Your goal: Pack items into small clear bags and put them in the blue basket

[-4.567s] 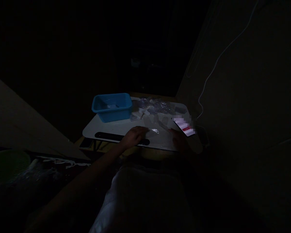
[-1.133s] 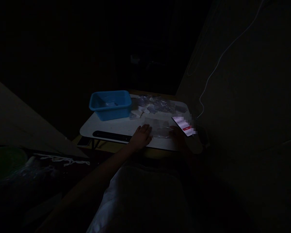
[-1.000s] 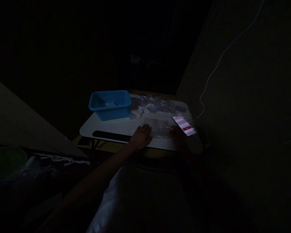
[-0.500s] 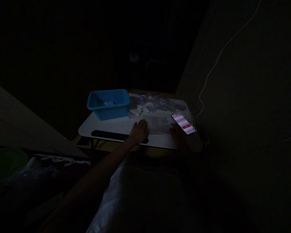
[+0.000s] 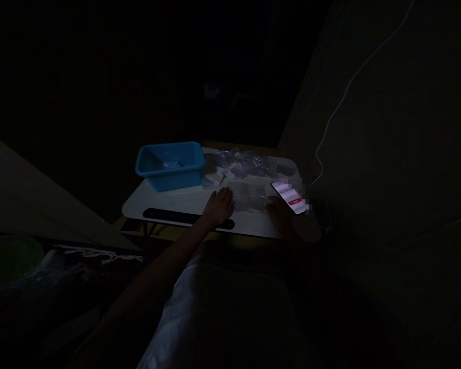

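On the white folding table (image 5: pixel 172 201), my left hand (image 5: pixel 218 205) lies flat with its fingers stretched out, at the left edge of a clear flat plastic bag (image 5: pixel 249 197). My right hand (image 5: pixel 280 214), dim in shadow, rests at the bag's right edge, its fingers slightly bent and apart. A lit phone (image 5: pixel 291 198) sits just beyond the right hand, its screen pale with a red button. Small whitish packets (image 5: pixel 214 177) lie behind the left hand. Crumpled clear plastic (image 5: pixel 246 161) is spread along the back of the table.
A blue plastic basin (image 5: pixel 172 177) stands at the table's left rear. A dark slot (image 5: pixel 169 214) runs along the front edge. The white cable (image 5: pixel 343 95) hangs along the right wall. A green round object (image 5: pixel 11 261) is at lower left. The room is very dark.
The view has shifted very slightly. Both hands stay at the sides of the plastic bag, and nothing has been taken up or let go.
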